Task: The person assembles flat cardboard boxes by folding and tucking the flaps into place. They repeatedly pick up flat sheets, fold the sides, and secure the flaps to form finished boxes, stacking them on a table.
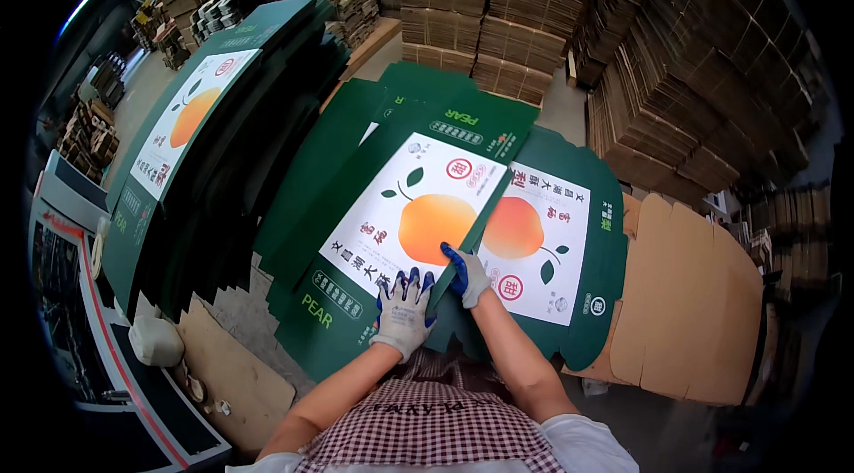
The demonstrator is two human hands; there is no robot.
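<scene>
A flat green carton blank (350, 215) with a white panel and a printed orange-yellow pear lies tilted in front of me. My left hand (406, 313), in a grey glove with blue fingertips, rests on its near edge with fingers spread. At its right edge is my right hand (470, 277), gloved alike, one blue fingertip on top and the edge in its grip; the other fingers are partly hidden. Under and to the right lies a second printed carton blank (569, 233), turned the other way round. More green blanks show beneath at the far left.
A tall stack of green carton blanks (124, 246) stands at the left. Plain brown cardboard (685, 295) sticks out at the right. Tied bundles of brown cardboard (440, 28) rise behind. A white plastic jug (157, 341) and a machine with a red-striped edge (111, 331) are at lower left.
</scene>
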